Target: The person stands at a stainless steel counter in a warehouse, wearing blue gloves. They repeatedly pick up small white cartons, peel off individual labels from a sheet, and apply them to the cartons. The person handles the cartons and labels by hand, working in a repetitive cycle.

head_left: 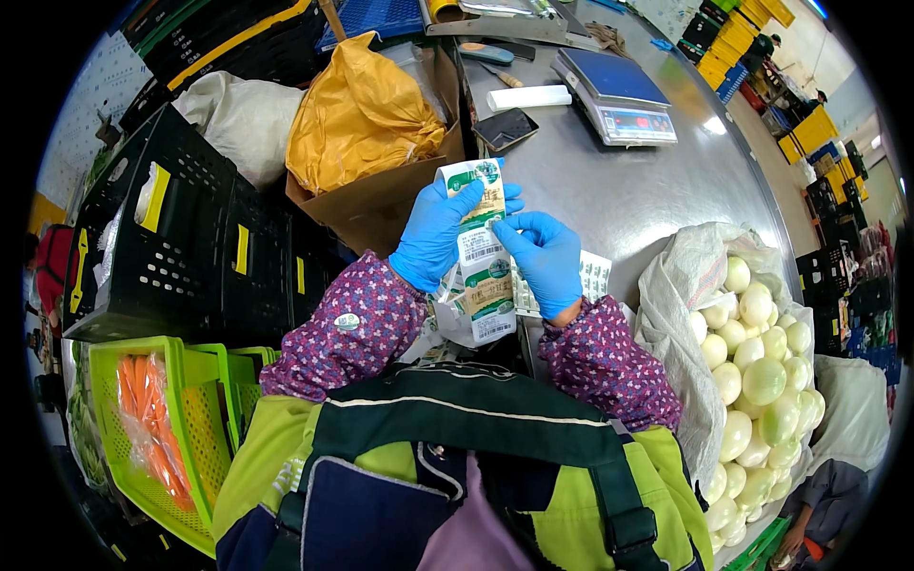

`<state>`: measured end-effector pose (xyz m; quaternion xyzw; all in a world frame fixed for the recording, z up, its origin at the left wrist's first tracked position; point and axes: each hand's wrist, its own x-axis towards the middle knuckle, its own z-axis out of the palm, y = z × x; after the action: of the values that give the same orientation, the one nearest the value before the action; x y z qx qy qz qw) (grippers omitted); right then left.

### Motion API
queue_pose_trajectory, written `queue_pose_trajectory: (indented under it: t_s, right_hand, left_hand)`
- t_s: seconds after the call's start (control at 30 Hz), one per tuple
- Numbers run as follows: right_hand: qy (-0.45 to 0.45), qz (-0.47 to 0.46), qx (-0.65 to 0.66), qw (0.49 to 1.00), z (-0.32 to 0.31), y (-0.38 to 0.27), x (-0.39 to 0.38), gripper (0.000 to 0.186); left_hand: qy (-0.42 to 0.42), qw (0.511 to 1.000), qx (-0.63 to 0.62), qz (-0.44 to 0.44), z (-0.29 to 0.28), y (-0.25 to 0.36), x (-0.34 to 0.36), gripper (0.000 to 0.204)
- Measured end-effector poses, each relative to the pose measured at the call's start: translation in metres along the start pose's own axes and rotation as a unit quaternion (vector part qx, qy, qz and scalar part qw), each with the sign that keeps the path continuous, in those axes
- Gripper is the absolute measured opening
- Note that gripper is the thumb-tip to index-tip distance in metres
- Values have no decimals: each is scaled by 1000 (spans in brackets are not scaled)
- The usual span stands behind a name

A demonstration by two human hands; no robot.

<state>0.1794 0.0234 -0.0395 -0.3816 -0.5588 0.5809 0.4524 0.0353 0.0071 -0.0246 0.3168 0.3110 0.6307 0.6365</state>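
A strip of green and white printed labels point(481, 246) hangs in front of me over the near edge of the metal table. My left hand point(428, 236), in a blue glove, is closed around the upper part of the strip, thumb on its face. My right hand point(546, 259), also gloved in blue, pinches the strip's right edge a little lower, with thumb and forefinger together. Below, the strip runs down to other labels, partly hidden by my left sleeve. A sheet of small green-and-white stickers point(596, 276) shows behind my right wrist.
On the metal table point(609, 190) are a scale point(624, 100), a dark phone point(506, 129) and a white roll point(529, 98). Peeled onions point(762, 381) fill a sack at right. Bagged carrots point(152, 419) lie in a green crate at left, below black crates point(181, 238). A cardboard box holds a yellow bag point(357, 109).
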Motion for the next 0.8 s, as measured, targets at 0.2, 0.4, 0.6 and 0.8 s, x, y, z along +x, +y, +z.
queue_pose_trajectory:
  t_s: [0.2,0.4,0.6,0.8]
  right_hand:
    - [19,-4,-408,913,-13,1,16,30]
    - [-130,56,-22,990,-18,13,15,30]
    - [-241,131,-274,922,-23,27,-7,18]
    - [-45,-49,25,997,-12,-9,1,19]
  left_hand:
    - [3,1000,-11,20,-1,-1,-4,37]
    - [-21,1000,2,-5,-2,7,0,36]
    - [-21,998,39,43,-13,31,7,44]
    - [-17,1000,6,10,-11,14,2,41]
